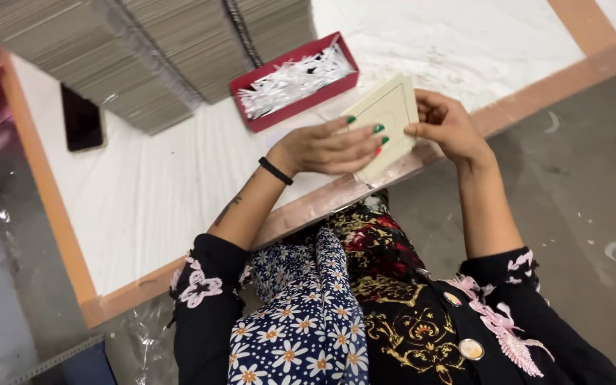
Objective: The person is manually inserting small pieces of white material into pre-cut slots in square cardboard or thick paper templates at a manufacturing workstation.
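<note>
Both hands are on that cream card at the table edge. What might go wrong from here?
The card is held by its edges between the left hand and the right hand, partly past the table edge; if either grip slips, it may drop to the floor. The red tray of white paper strips sits close behind, so a forward push could knock it.

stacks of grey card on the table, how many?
3: left stack, middle stack and right stack, side by side along the table's far edge; more may lie out of frame.
</note>
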